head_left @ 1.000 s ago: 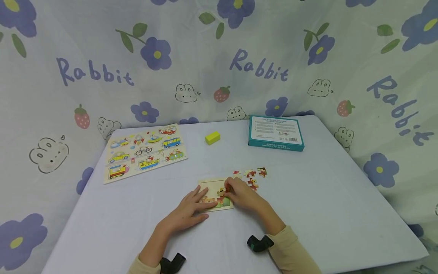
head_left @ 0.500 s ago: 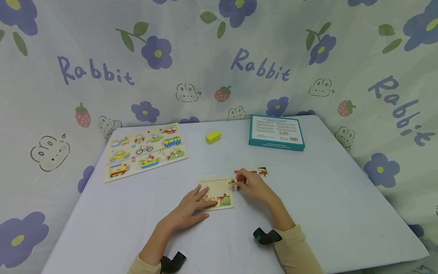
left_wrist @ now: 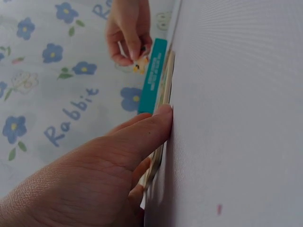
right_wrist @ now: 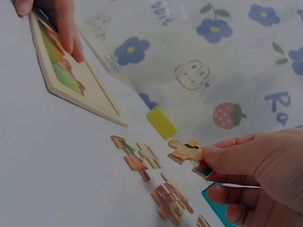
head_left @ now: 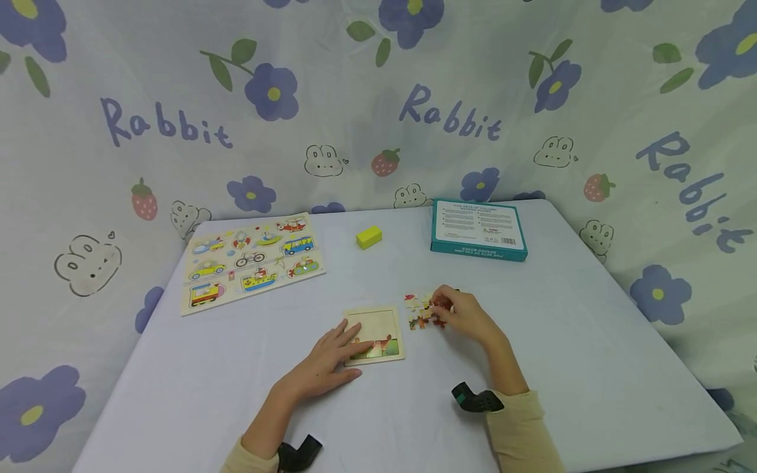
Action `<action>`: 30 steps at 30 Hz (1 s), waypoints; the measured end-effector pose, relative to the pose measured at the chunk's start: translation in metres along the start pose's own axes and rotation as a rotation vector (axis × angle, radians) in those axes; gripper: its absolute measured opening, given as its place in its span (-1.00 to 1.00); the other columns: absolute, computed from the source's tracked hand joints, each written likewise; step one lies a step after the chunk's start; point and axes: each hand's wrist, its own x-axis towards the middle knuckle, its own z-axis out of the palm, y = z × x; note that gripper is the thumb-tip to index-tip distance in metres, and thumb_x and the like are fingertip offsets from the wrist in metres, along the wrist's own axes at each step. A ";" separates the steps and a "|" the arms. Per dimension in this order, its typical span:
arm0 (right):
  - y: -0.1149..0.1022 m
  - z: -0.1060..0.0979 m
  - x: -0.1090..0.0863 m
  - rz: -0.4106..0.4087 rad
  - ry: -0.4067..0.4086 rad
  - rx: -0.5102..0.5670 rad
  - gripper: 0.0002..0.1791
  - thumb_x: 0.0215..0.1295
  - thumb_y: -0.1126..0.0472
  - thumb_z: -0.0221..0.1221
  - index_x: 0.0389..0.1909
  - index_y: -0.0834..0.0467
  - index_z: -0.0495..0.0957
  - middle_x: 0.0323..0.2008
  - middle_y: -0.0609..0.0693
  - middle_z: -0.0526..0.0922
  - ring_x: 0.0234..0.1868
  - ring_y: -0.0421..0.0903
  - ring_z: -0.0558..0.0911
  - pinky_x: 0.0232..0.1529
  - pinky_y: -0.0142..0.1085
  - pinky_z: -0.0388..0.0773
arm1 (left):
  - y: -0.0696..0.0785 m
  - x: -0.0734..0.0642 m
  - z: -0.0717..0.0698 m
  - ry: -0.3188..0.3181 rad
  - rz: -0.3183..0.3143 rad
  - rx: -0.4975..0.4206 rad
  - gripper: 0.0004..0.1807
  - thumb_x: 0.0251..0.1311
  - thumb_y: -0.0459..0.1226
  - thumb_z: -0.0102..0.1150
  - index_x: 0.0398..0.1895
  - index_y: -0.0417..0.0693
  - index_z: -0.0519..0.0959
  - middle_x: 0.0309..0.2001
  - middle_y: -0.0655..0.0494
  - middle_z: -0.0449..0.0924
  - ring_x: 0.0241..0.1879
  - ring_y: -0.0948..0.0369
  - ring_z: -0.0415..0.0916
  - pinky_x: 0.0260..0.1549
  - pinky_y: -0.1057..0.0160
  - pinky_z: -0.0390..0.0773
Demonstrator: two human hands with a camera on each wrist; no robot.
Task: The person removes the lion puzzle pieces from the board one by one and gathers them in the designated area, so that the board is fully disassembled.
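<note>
My right hand (head_left: 470,316) pinches a jigsaw piece (right_wrist: 185,151) between thumb and fingers, above the loose jigsaw pieces (head_left: 419,322). In the right wrist view the held piece shows a yellow and tan picture, raised off the table. Beneath and beside it several loose pieces (right_wrist: 136,162) lie on the cloth. My left hand (head_left: 324,360), fingers spread, rests on the small wooden puzzle tray (head_left: 378,318). A strip of joined pieces (right_wrist: 61,66) fills the tray's near side, partly covered by the left fingers; its far part shows bare wood.
A large vehicle puzzle board (head_left: 253,261) lies at the back left. A yellow block (head_left: 369,237) stands at the back middle, with a teal box (head_left: 478,230) to its right. Behind the white-clothed table (head_left: 591,368) hangs a flowered curtain (head_left: 331,79).
My right hand has lifted a jigsaw piece from the tray's right side and moved right, over the loose pieces. The left hand has stayed on the tray.
</note>
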 end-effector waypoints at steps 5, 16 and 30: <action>0.010 -0.008 -0.005 0.059 -0.021 0.009 -0.88 0.20 0.26 0.20 -0.26 0.12 0.47 -0.48 -0.12 0.49 -0.41 -0.15 0.44 -0.38 -0.31 0.44 | 0.000 0.000 0.000 0.002 0.002 -0.007 -0.43 0.20 -0.04 0.10 0.31 0.21 0.29 0.42 0.02 -0.06 0.40 -0.03 -0.32 0.24 -0.14 -0.13; 0.027 -0.021 -0.015 0.148 -0.043 0.017 -0.90 0.22 0.29 0.17 -0.27 0.15 0.46 -0.50 -0.06 0.48 -0.47 -0.12 0.45 -0.46 -0.30 0.44 | 0.001 0.000 0.000 0.000 -0.012 0.000 -0.42 0.20 -0.03 0.10 0.31 0.22 0.28 0.42 0.05 -0.06 0.40 0.00 -0.33 0.24 -0.13 -0.12; 0.043 -0.024 -0.019 0.225 -0.016 -0.035 -0.91 0.23 0.28 0.16 -0.27 0.18 0.48 -0.49 -0.04 0.49 -0.42 -0.10 0.42 -0.41 -0.29 0.40 | 0.000 -0.001 0.001 -0.001 -0.033 0.008 -0.37 0.18 -0.01 0.12 0.33 0.23 0.24 0.42 0.12 -0.07 0.40 0.06 -0.34 0.26 -0.09 -0.12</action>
